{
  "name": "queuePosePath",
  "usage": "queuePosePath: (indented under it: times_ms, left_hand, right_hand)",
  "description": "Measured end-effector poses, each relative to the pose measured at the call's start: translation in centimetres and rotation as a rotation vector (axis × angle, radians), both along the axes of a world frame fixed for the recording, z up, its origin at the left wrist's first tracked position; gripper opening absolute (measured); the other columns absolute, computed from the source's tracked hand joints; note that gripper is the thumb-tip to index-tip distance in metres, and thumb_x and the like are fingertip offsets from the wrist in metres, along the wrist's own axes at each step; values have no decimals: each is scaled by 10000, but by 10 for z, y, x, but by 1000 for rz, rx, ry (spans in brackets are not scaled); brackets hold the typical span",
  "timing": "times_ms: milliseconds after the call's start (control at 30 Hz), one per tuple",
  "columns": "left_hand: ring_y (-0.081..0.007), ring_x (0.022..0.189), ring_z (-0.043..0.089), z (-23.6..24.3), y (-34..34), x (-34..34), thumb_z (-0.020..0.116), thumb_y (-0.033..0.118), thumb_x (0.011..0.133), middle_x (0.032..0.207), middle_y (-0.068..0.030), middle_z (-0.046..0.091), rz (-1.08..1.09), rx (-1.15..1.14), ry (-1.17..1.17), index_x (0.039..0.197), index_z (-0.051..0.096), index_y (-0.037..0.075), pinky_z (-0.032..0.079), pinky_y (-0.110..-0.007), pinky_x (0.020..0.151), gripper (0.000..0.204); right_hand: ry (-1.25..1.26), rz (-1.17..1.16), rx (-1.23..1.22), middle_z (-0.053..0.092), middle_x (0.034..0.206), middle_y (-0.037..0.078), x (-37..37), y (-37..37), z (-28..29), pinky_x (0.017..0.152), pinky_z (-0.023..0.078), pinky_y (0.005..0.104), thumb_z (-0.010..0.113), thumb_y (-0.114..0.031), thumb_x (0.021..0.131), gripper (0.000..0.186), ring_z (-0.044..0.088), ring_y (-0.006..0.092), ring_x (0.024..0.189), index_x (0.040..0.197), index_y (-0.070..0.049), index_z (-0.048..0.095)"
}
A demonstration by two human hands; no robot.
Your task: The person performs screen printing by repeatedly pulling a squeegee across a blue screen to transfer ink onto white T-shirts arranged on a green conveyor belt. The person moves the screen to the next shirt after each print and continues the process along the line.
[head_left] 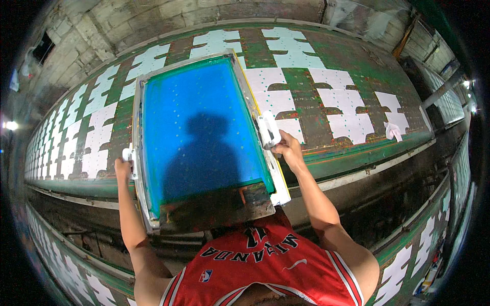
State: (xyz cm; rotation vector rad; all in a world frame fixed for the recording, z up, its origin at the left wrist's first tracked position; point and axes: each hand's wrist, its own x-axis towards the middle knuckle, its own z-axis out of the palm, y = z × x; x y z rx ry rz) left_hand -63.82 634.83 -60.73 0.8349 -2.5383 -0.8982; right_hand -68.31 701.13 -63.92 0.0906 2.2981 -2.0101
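So this is screen printing on a long green printing table [306,66], and the person has the big screen frame [140,153] with the blue mesh [199,122] held by both sides. The left hand [122,167] is wrapped shut around a small white handle [127,154] on the frame's left rail, and the right hand [287,145] is curled around the matching white handle [268,130] on the right rail, fingers closed on it rather than spread. The frame sits across the near edge of the table, near end hanging over toward the person's red jersey [260,270], far end reaching almost to the table's far edge. A dark squeegee [217,206], smeared with ink, lies across the near end of the mesh, with nobody touching it. White cut fabric pieces [342,109] with little dots run in rows down the table on both sides of the frame, and a crumpled white rag [393,131] sits near the near edge off to the right. My read is that this is the positioning step: the frame is being set over one piece. The next move looks like one that needs both rails lined up square to the table edge and flat on the fabric before anyone picks up that squeegee, otherwise the print lands crooked. I can't tell if the frame is fully down or slightly lifted.
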Motion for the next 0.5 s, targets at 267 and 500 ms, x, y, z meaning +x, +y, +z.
queuePosePath:
  times_ms: [267,500]
  left_hand:
    - [-316,789,708,-8,9,-19,662,31,741,867,-226,711,67,-12,-28,1030,667,-85,526,-431,682,312]
    - [-392,819,704,-16,59,-57,683,77,725,869,-268,698,-4,-314,-24,990,654,-93,525,-467,746,316]
  right_hand:
    - [15,-57,-72,671,1087,177,18,0,-3,889,513,330,674,-54,676,779,649,220,961,1408,135,487]
    - [30,-147,-147,657,1126,191,33,53,-5,879,526,323,729,-25,661,829,648,220,951,1416,176,453]
